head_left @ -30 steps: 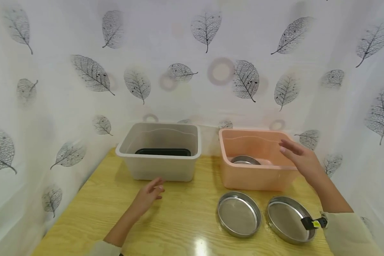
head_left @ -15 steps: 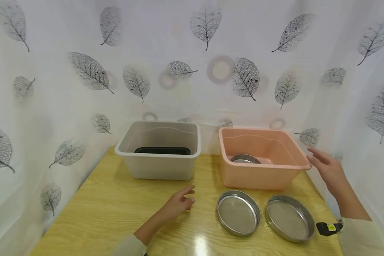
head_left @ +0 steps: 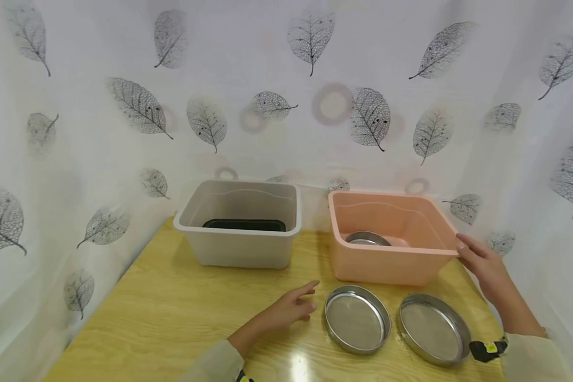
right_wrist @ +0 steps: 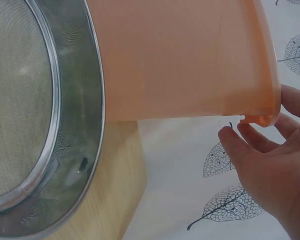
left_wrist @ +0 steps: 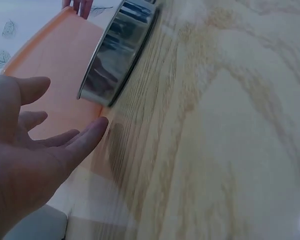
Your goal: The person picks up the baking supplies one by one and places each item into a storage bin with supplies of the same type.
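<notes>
My right hand (head_left: 489,273) is at the front right corner of the pink plastic tub (head_left: 387,268), its fingers around the rim, part above and part below. In the right wrist view the rim corner sits among the fingers of the right hand (right_wrist: 275,145). My left hand (head_left: 286,310) hovers over the table with fingers loosely extended, holding nothing, just left of a round metal sieve (head_left: 355,321). A second sieve (head_left: 434,329) lies to its right, in front of the tub. Another round metal rim (head_left: 367,239) shows inside the tub, partly hidden by its front wall.
A grey plastic tub (head_left: 241,249) stands at the back left with a dark tray-like thing (head_left: 243,225) inside, mostly hidden. Both tubs stand on the wood-grain table (head_left: 172,307). A leaf-print curtain (head_left: 277,143) hangs close behind and at both sides.
My right hand has moved from over the pink tub to beyond its right end, then onto the rim corner. The left hand has shifted right, from before the grey tub toward the nearer sieve.
</notes>
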`<state>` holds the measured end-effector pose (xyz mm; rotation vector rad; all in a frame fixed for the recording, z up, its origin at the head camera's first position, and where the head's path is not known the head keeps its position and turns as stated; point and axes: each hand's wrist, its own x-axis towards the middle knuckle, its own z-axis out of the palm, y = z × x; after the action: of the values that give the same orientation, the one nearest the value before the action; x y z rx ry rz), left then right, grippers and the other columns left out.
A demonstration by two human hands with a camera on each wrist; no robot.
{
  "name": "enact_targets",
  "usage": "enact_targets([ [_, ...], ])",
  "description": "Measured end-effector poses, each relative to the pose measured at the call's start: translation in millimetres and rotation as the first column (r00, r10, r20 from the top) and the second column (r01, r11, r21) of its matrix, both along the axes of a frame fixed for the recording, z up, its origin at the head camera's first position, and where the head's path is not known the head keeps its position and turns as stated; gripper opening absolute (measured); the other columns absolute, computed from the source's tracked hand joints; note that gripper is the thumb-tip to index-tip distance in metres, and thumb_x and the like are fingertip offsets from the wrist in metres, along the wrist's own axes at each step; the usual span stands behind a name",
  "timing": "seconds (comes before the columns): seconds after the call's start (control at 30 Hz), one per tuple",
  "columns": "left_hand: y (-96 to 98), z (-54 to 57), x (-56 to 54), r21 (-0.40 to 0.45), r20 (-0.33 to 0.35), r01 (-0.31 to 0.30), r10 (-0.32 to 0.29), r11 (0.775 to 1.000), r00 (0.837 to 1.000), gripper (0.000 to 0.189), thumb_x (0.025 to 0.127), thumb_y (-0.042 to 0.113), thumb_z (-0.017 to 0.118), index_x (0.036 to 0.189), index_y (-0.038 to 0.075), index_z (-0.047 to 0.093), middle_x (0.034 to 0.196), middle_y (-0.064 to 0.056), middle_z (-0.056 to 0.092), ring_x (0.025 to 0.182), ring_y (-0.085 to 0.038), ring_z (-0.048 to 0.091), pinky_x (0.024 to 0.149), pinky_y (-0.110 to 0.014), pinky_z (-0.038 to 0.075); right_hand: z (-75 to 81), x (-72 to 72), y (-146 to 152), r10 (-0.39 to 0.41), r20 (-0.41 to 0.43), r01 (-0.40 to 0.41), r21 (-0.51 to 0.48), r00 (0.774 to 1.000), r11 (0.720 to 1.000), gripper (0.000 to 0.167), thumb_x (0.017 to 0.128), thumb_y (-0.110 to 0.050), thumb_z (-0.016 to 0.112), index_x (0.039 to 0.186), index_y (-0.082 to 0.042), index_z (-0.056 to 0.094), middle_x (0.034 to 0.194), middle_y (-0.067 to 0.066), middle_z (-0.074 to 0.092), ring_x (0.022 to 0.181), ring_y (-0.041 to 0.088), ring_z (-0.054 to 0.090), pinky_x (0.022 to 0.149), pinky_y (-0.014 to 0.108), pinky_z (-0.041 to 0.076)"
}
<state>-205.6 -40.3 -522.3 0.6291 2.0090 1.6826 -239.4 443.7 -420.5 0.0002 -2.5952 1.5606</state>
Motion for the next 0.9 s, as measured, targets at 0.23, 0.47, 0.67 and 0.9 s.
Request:
enact_targets([
  [0.23, 17.7, -5.2, -11.9, -0.038, -0.041, 0.034, -0.036, 0.999, 0.999, 0.059, 0.105, 0.026, 0.055, 0.159, 0.015, 0.033, 0.153, -0.018, 0.046, 0.134, -0.032, 0.054, 0.103, -0.036, 0.053, -1.7, 1.0, -3.1, 0.022, 0.023, -0.015, -0.257, 0.999, 0.966, 0.068, 0.106, -0.033, 0.052, 0.161, -0.01, 0.022, 0.163, -0.001, 0.031, 0.095, -0.02, 0.058, 0.081, 0.005, 0.051],
  [0.47, 32.1, -9.5, -19.7, -0.06, -0.118, 0.045, -0.051, 0.997, 0.992, 0.054, 0.105, 0.025, 0.056, 0.156, 0.013, 0.041, 0.151, -0.012, 0.051, 0.138, -0.027, 0.05, 0.112, -0.034, 0.044, -5.9, 0.3, -3.9, 0.048, -0.011, -0.048, -0.414, 0.999, 0.909, 0.064, 0.107, -0.025, 0.051, 0.162, -0.012, 0.021, 0.156, 0.002, 0.034, 0.098, -0.013, 0.062, 0.084, 0.008, 0.053],
  [0.67, 38.0, -10.3, -25.2, -0.074, -0.173, 0.062, -0.074, 0.995, 0.982, 0.051, 0.105, 0.025, 0.056, 0.153, 0.012, 0.045, 0.155, -0.002, 0.048, 0.144, -0.018, 0.042, 0.118, -0.032, 0.037, -8.4, -2.4, -5.3, 0.049, -0.018, -0.052, -0.413, 0.999, 0.909, 0.064, 0.107, -0.022, 0.05, 0.162, -0.011, 0.019, 0.162, 0.007, 0.026, 0.099, -0.012, 0.062, 0.086, 0.007, 0.052],
  [0.9, 43.6, -14.4, -26.9, -0.073, -0.131, 0.037, -0.047, 0.997, 0.99, 0.044, 0.104, 0.026, 0.057, 0.147, 0.018, 0.054, 0.151, 0.003, 0.052, 0.143, -0.017, 0.043, 0.118, -0.032, 0.037, -7.9, -0.5, -6.0, 0.05, -0.016, -0.052, -0.423, 0.999, 0.905, 0.064, 0.107, -0.022, 0.05, 0.162, -0.012, 0.019, 0.164, 0.01, 0.022, 0.1, -0.012, 0.062, 0.086, 0.008, 0.052],
])
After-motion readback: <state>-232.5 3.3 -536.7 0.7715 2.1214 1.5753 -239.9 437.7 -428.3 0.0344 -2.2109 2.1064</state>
